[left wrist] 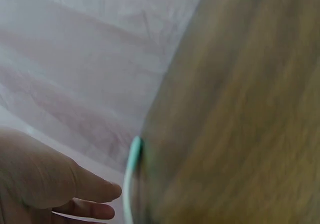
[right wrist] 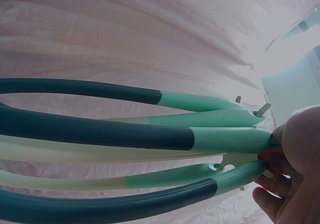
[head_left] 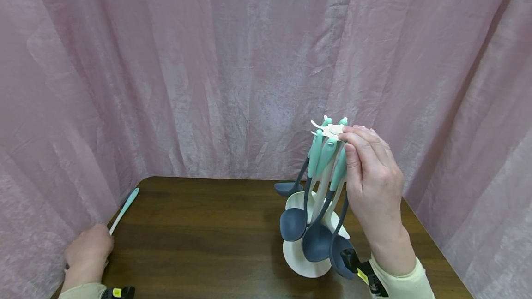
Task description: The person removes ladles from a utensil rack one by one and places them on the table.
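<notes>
On the right of the table, a white utensil stand (head_left: 305, 262) holds several hanging kitchen utensils with mint handles, among them a dark ladle (head_left: 317, 241). My right hand (head_left: 376, 174) grips the hooked top of the stand, fingers over it and thumb in front. Handle ends (right wrist: 232, 140) meet that hand in the right wrist view. At the table's left edge lies a utensil with a mint handle and pale shaft (head_left: 124, 207); its far end is hidden. My left hand (head_left: 89, 246) is beside it. In the left wrist view, its fingers (left wrist: 95, 184) are extended, slightly apart from the shaft.
The brown wooden table (head_left: 199, 234) has its left and back edges against a pink curtain (head_left: 249, 73). Pale utensil heads (head_left: 295, 201) and another dark ladle (head_left: 287, 189) hang at the rear of the stand.
</notes>
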